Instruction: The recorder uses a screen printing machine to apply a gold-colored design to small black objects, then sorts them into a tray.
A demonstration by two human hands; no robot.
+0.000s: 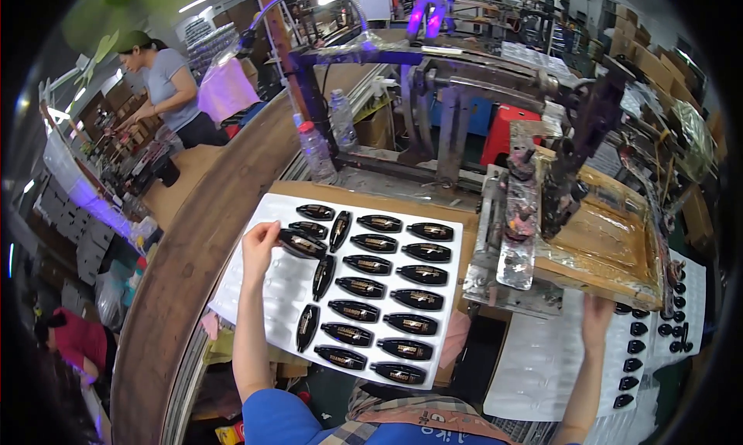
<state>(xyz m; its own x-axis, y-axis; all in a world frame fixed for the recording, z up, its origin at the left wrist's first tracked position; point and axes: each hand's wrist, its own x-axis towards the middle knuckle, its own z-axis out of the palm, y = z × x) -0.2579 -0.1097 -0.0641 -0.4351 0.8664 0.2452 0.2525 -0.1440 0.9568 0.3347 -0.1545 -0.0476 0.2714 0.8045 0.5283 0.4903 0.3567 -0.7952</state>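
Note:
At the upper left of a white tray (pixel 255 294), my left hand (pixel 261 248) pinches the end of a glossy black oval plastic piece (pixel 302 244) with gold print. The piece is tilted above its neighbours. Several similar black pieces (pixel 362 286) lie in columns on the tray, some of them turned upright along its left part. My right hand (pixel 597 317) reaches up to the front edge of a wooden screen frame (pixel 604 284) on the right. Its fingers are hidden at that edge, so what they touch cannot be seen.
A metal printing press (pixel 453 135) stands behind the tray, its clamp arm (pixel 518 220) beside the frame. Below the frame lies a second white tray (pixel 534 360) with smaller black pieces (pixel 631 364). Plastic bottles (pixel 316 152) stand behind. A person (pixel 174 85) works at the far left.

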